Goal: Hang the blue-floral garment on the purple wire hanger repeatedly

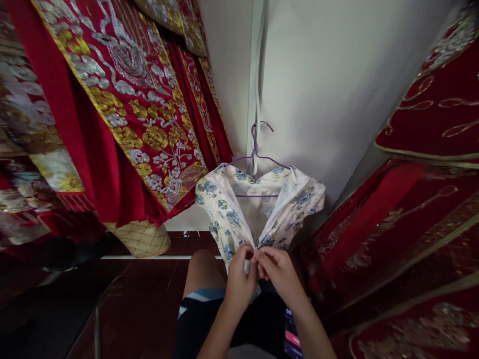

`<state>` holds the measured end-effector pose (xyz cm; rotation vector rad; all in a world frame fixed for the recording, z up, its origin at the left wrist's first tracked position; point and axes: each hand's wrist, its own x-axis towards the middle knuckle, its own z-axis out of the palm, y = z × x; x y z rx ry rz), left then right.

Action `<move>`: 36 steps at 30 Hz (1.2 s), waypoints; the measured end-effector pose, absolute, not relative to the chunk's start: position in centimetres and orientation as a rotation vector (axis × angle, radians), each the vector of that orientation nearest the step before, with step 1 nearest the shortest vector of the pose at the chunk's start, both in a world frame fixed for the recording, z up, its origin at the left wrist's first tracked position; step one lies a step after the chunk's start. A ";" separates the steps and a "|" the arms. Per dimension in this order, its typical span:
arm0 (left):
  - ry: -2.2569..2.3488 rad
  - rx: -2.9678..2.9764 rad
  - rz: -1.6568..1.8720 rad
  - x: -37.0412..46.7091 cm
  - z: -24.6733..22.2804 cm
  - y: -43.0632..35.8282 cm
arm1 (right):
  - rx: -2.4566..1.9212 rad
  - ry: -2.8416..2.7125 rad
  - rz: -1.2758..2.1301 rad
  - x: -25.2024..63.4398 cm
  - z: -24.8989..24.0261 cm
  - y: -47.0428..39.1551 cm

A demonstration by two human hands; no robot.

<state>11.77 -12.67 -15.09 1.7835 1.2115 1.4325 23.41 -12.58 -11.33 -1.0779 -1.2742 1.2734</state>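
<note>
A white blouse point(230, 212) with blue and green flowers hangs on a thin purple hanger point(255, 149) in front of me. Its neck is spread in a V, and the hanger's lower bar shows across the opening. At the bottom of the V, my left hand point(241, 274) pinches the left front edge. My right hand point(275, 269) pinches the cloth right beside it, fingertips meeting those of the left. Whatever small part lies between the fingertips is hidden. The blouse's lower part falls toward my lap behind the hands.
Red garments with gold and silver embroidery point(157, 134) hang at the left. More dark red embroidered clothes point(392, 224) crowd the right side. A pale wall point(307, 85) with a white strap point(259, 75) stands behind the hanger. A lit phone point(293, 336) rests on my lap.
</note>
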 end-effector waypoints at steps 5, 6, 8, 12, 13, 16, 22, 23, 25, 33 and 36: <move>1.161 1.780 1.341 11.7 -16.1 -11.9 | -1.063 -1.257 1.302 23.8 -9.2 -9.2; 1.174 1.798 1.320 11.5 -16.4 -11.7 | -1.050 -1.262 1.260 23.9 -8.2 -7.9; 1.200 1.831 1.274 11.2 -16.9 -11.2 | -1.017 -1.288 1.145 24.0 -5.8 -5.1; 1.220 1.899 1.173 11.1 -17.7 -10.5 | -0.917 -1.247 1.026 23.6 -0.8 -0.5; 1.221 1.923 1.139 11.1 -17.8 -10.4 | -0.902 -1.224 1.019 23.5 0.1 0.0; 1.201 1.970 1.019 11.2 -17.4 -10.1 | -0.882 -1.175 1.010 23.4 1.1 0.2; 1.093 2.010 1.443 9.4 -8.5 -7.2 | -0.887 -1.287 0.934 24.2 -0.1 -1.6; 1.076 2.037 1.599 9.1 -6.3 -6.2 | -0.887 -1.311 0.911 24.3 -0.2 -1.8; 1.024 2.167 1.710 8.7 -2.3 -4.2 | -0.871 -1.358 0.873 24.5 -0.1 -2.0; 1.009 2.501 1.718 9.1 2.5 -0.7 | -0.932 -1.388 0.746 23.7 -3.2 -0.5; 1.069 2.123 2.029 6.3 2.7 -0.2 | -1.002 -1.366 0.834 23.5 -6.5 -0.7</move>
